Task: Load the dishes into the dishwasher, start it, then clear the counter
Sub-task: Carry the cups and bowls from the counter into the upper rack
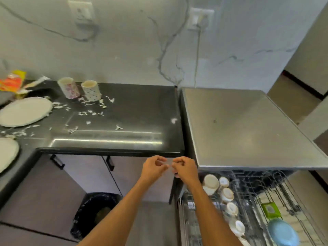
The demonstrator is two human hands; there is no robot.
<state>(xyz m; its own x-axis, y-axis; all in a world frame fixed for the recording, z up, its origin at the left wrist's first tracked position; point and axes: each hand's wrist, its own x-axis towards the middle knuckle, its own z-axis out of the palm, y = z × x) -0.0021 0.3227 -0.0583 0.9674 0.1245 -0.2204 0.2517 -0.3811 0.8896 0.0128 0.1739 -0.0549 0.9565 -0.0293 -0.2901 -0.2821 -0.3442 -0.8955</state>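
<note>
Head view: left hand and right hand pinch clear strip lying left-right.

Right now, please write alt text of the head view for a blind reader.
The left hand and right hand pinch a small blurred item before a black counter littered with scraps, two cups and plates. At right, the open dishwasher rack holds small cups and a blue plate.

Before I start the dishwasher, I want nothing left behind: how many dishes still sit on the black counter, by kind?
Plates: 2
Cups: 2
Total: 4
</note>
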